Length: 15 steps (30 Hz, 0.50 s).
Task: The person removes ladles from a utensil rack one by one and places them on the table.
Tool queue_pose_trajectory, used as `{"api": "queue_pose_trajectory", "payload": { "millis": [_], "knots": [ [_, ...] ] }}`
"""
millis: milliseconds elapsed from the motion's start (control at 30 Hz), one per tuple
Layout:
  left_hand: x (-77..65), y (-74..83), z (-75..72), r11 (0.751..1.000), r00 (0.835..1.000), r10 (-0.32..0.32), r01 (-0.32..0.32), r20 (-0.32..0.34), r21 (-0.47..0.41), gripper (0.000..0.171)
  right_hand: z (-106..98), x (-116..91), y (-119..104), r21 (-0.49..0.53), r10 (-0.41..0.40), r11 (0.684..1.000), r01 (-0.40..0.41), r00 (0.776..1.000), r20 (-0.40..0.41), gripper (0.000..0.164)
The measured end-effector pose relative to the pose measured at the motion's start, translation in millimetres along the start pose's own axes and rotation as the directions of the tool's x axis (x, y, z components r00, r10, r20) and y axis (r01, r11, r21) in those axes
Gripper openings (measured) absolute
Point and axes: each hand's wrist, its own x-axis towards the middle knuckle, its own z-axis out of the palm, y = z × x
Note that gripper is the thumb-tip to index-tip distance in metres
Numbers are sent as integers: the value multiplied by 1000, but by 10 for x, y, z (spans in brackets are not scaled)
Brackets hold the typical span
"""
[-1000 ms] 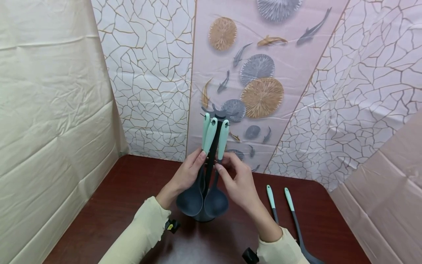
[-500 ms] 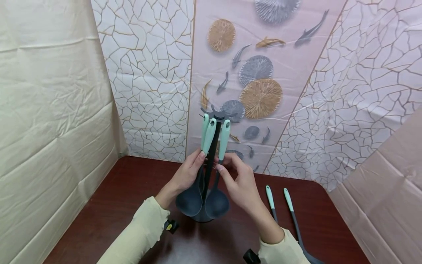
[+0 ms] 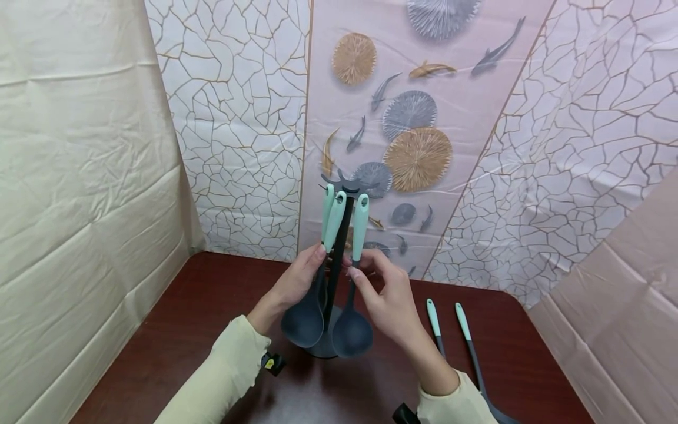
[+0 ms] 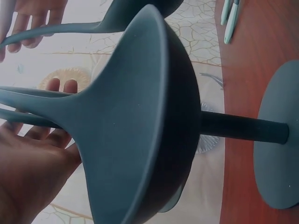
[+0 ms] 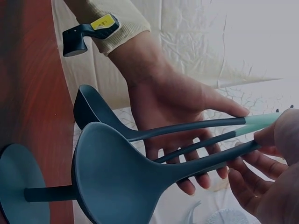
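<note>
A dark utensil stand (image 3: 339, 259) with hooks at its top stands on the table. My right hand (image 3: 389, 291) pinches the shaft of a ladle (image 3: 352, 333) with a mint handle, just below that handle. No hook shows through this handle's hole, and its bowl hangs at the right of the stand's post. My left hand (image 3: 296, 277) holds another ladle (image 3: 302, 323) at the left of the post, thumb on the shaft near the mint grip. Behind it hangs a second mint-handled utensil (image 3: 326, 212); its lower end is mostly hidden. In the right wrist view the left hand's fingers (image 5: 184, 186) reach behind the shafts.
Two more mint-handled utensils (image 3: 434, 318) (image 3: 464, 323) lie on the red-brown table (image 3: 222, 300) at the right, partly behind my right forearm. The stand's round base (image 4: 280, 140) rests on the tabletop. A patterned cloth (image 3: 238, 147) hangs behind the table.
The right-hand ladle has moved slightly right and away from the post, its handle hole coming off the hook. My right hand moved with it; the left hand has stayed nearly still.
</note>
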Motion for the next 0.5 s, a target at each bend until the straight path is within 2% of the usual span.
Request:
{"api": "queue_pose_trajectory", "payload": {
  "millis": [167, 367, 500],
  "knots": [
    [-12, 0, -21, 994, 999, -41, 44, 34, -100, 85, -19, -18, -16, 1, 3, 1000, -3, 1000, -2, 20],
    [40, -1, -68, 984, 990, -118, 127, 82, -127, 101, -35, -32, -43, -3, 11, 1000, -11, 1000, -9, 19],
    [111, -17, -97, 972, 981, -158, 174, 108, -159, 93, -47, -51, -56, -4, 13, 1000, -13, 1000, 1, 19]
  ]
}}
